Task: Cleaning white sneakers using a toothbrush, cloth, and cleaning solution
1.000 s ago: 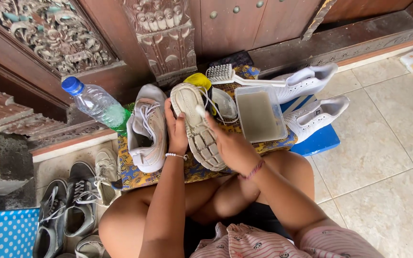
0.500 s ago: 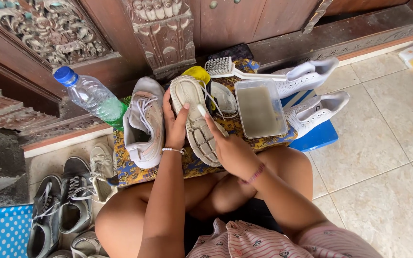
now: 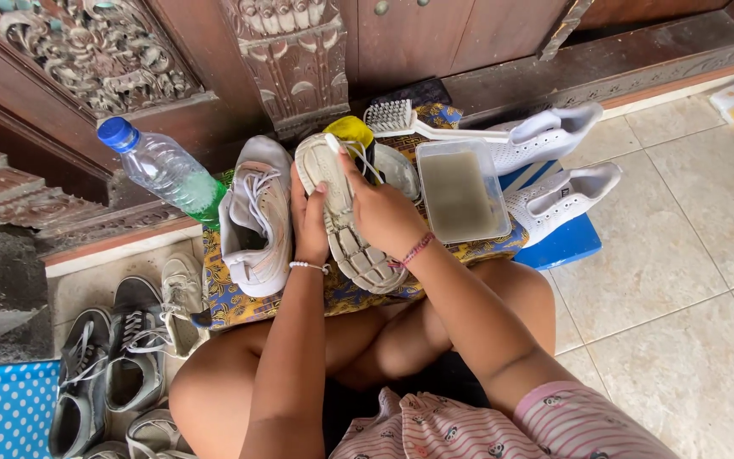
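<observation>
I sit cross-legged with a worn sneaker (image 3: 358,246) turned sole up over my lap. My left hand (image 3: 308,223) grips its left side, a bead bracelet on the wrist. My right hand (image 3: 381,211) lies across the upper half of the sole and is closed on a thin white toothbrush (image 3: 335,147), whose tip rests near the toe. The matching grey and pink sneaker (image 3: 256,217) stands upright just left of my left hand, on a patterned cloth (image 3: 231,299).
A plastic bottle (image 3: 166,172) with a blue cap lies at the left. A clear tub of murky water (image 3: 460,194), a white scrub brush (image 3: 401,119), a yellow cloth (image 3: 351,131) and two white sneakers (image 3: 554,170) lie beyond. Dark sneakers (image 3: 104,361) lie at my lower left.
My right hand has slid up the sole toward the toe with the toothbrush. My left hand keeps its hold on the shoe.
</observation>
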